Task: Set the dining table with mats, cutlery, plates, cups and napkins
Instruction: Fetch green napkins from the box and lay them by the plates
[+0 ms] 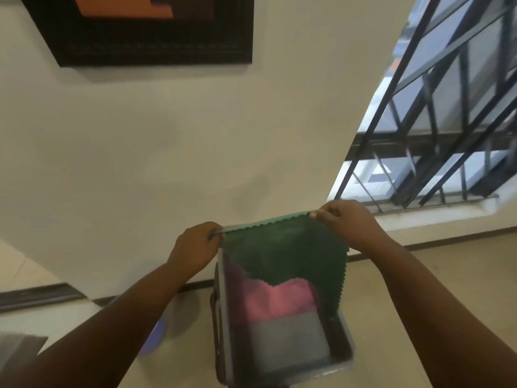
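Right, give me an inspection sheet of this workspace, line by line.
Surface: pale table top, only partly in view.
Job's things: green cloth with a zigzag edge, held up by its top corners over a grey bin; a pink cloth and a grey cloth lie folded inside the bin.
Clutter: blurred blue round thing left of the bin; cannot tell what it is.
Grippers: left hand and right hand each pinch a top corner of the green cloth.
Cables: nothing seen.
Surroundings: cream wall, dark framed picture, barred window.
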